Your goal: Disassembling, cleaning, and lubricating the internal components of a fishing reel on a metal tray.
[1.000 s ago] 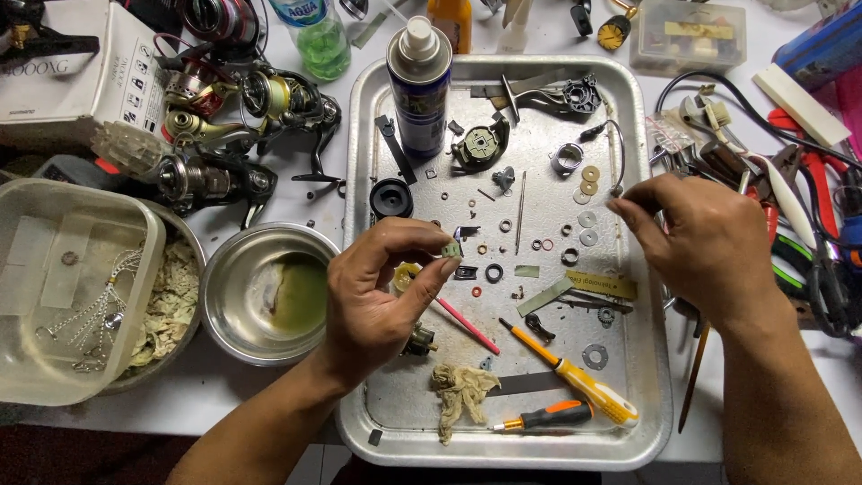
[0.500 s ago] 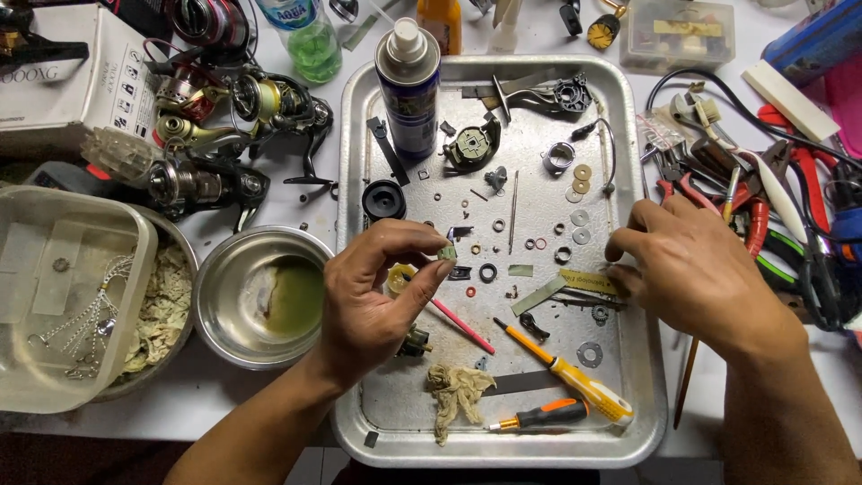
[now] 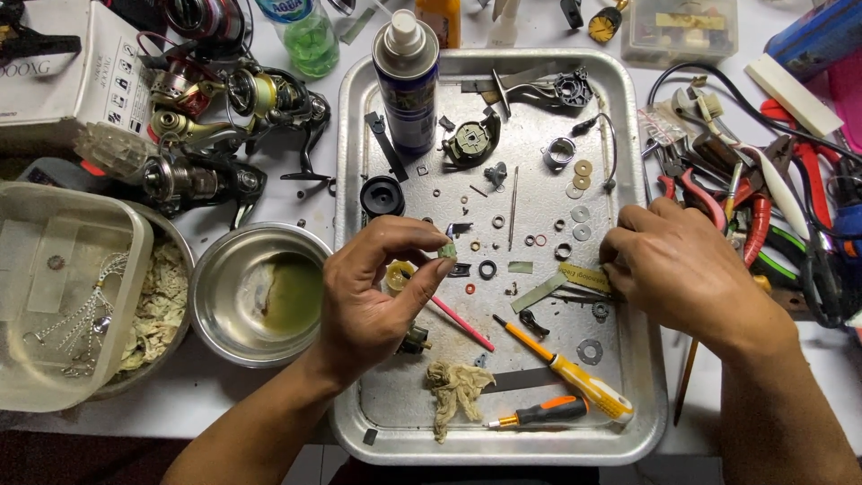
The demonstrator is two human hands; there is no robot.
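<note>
Above steel tray (image 3: pixel 628 431), left hand (image 3: pixel 373 296) pinches seemingly greenish part (image 3: pixel 446 252).

Metal tray (image 3: pixel 352 180) is crowded: spray can (image 3: pixel 406 81) stands upright at its rear, washers and screwdrivers (image 3: pixel 566 373) scattered throughout. Bare room only near the rag (image 3: pixel 456 388). Steel bowl (image 3: pixel 260 292) flanks the left, pliers (image 3: pixel 763 207) the right

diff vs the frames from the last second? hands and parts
The right hand dropped from above the tray middle to its right edge, fingertips by the flat strips. The left hand kept pinching the small green part, barely shifting. Spray can, screwdrivers and bowl stayed put.
</note>
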